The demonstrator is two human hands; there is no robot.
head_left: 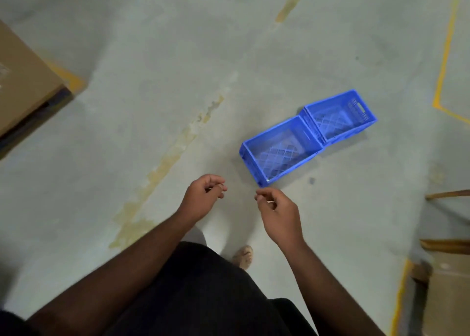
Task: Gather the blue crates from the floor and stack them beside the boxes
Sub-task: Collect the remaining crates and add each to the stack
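Head view shows two blue crates point(309, 137) touching side by side on the floor point(152, 68), just beyond our hands. They look light, stiff plastic; we judge the handle slots best for lifting. Nearer us than the crates, our left hand point(202, 195) and right hand point(278, 209) hang loosely curled, holding nothing.

Both crates were bright blue, the nearer crate point(279, 152) and the farther crate point(339, 118) alike, each with a paler lattice of diamond openings across its bottom. The floor point(152, 55) was a pale grey-green, crossed by worn, patchy yellow stripes point(162, 162) and a cleaner yellow line point(445, 55) at the right. The cardboard box point(23, 81) at the left was plain brown, and the person's clothing point(203, 297) was black
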